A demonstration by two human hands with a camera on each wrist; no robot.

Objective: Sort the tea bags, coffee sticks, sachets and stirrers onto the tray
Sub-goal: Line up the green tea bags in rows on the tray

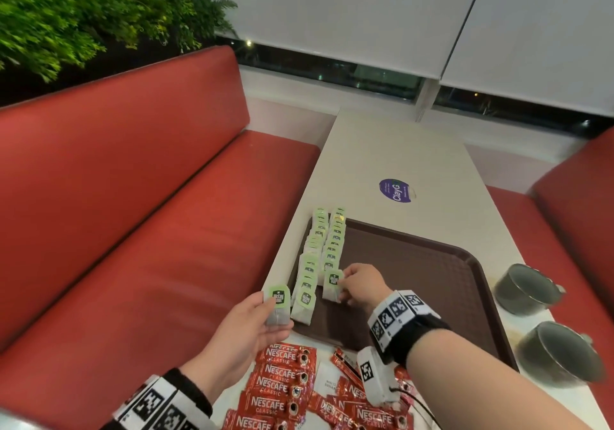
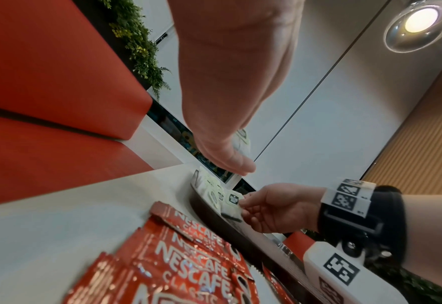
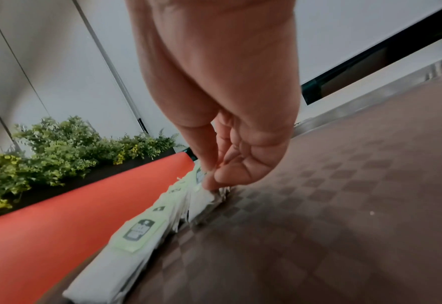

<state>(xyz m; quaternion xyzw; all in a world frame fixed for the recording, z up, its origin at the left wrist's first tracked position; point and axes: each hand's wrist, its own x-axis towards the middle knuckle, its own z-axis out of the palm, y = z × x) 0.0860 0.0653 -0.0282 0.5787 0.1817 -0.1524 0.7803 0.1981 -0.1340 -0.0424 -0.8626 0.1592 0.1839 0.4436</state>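
Two rows of green-tagged tea bags [image 1: 324, 250] run along the left side of the brown tray [image 1: 432, 263], overlapping like shingles, their far ends reaching past the tray's far rim. Right hand [image 1: 360, 285] is over the tray at the near end of the right-hand row; thumb and fingertips pinch one tea bag [image 1: 333, 286] by its edge, bag upright, its lower edge at or near the tray floor (contact not clear from the head view). Right wrist view confirms fingers closed on the paper edge, with the row of bags just left of the hand. Left hand [image 1: 246, 326] is beside the tray's near-left corner, palm turned inward, fingers and thumb curled round a second tea bag [image 1: 278, 305], green tag facing up. That bag sits just left of the nearest bag in the left-hand row; touching or not, cannot tell. Rest of the tray floor to the right of the right hand is bare textured plastic. Below both wrists, on the white table [image 1: 398, 150], lies a loose heap of red Nescafé coffee sticks [image 1: 282, 393], with a white sachet [image 1: 329, 383] partly showing among them. Well to the right of the right forearm, off the tray, stand two dark cups [image 1: 545, 323]; contents not discernible. Beyond the tray, a round purple sticker [image 1: 395, 190] on the tabletop.
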